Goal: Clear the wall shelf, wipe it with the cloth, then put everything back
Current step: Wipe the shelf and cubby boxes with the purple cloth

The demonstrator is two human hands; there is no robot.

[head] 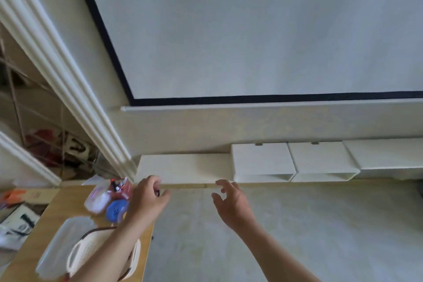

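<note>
The white wall shelf (183,167) runs along the wall below a black-framed screen, and its left stretch is bare. On its right part stand white box units (263,160). My left hand (148,199) is just below the shelf's front edge. Its fingers are curled around a small dark thing (158,192) that is too blurred to name. My right hand (231,201) hovers open with fingers spread, under the shelf edge beside the first box unit. No cloth is in view.
A wooden table (57,208) at lower left holds a clear container (97,199), a blue round item (116,210), a reddish packet (121,186), a white basket (91,249) and a clear lid (59,247). White door trim (68,89) runs diagonally on the left.
</note>
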